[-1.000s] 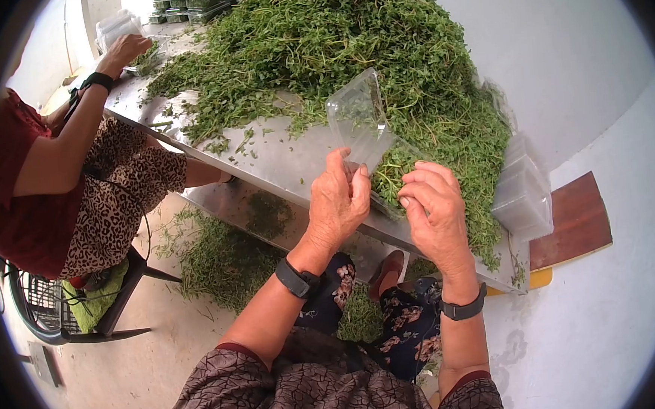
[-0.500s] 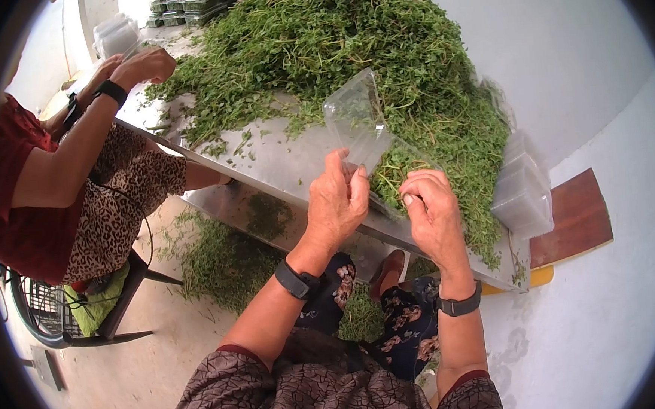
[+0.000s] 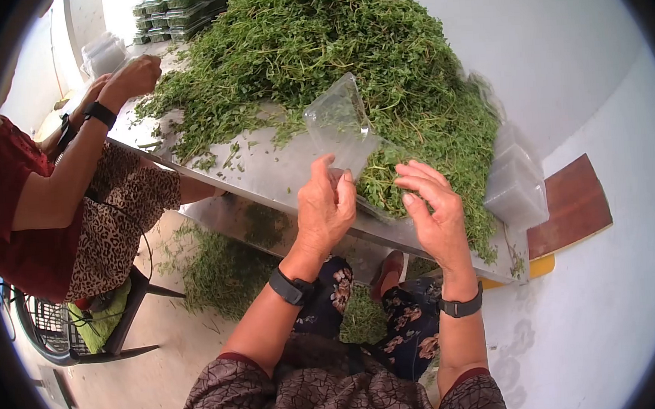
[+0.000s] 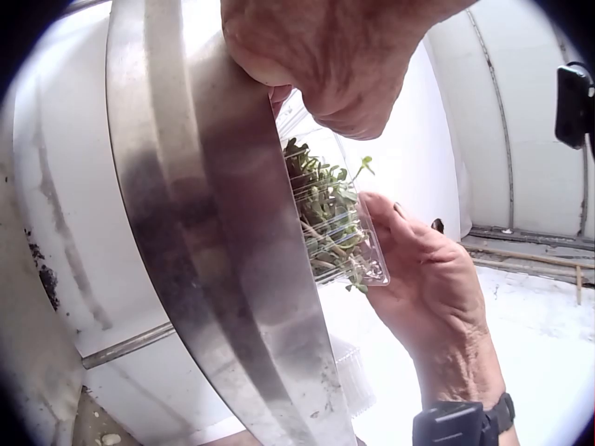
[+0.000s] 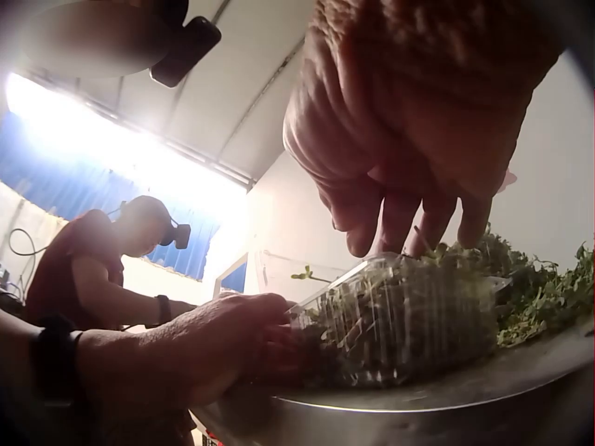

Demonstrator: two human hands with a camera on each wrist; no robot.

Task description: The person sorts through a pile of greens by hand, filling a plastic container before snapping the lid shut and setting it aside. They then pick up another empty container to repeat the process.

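Observation:
A clear plastic clamshell box (image 3: 379, 210) lies near the table's front edge, its lid (image 3: 335, 120) raised. Leafy green sprigs (image 3: 378, 177) fill its base, and a few stems poke over the rim in the left wrist view. My left hand (image 3: 323, 211) holds the box by its near left side, thumb and index finger at the wall. On the other side, my right hand (image 3: 439, 219) hovers by the rim with fingers loosely bent and spread, nothing between them. From the right wrist view, its fingertips hang just over the sprigs in the box (image 5: 400, 325).
A large heap of greens (image 3: 325, 40) covers much of the metal table (image 3: 254, 164). Nested empty boxes (image 3: 515, 189) stand at its right end, packed boxes (image 3: 177, 13) at the far left. Another person (image 3: 64, 187) works at left beside a chair (image 3: 118, 333).
My right fingers have loosened and spread away from the sprigs. My left hand keeps its place at the box. The other person's hands have moved off the table, and the view has shifted slightly.

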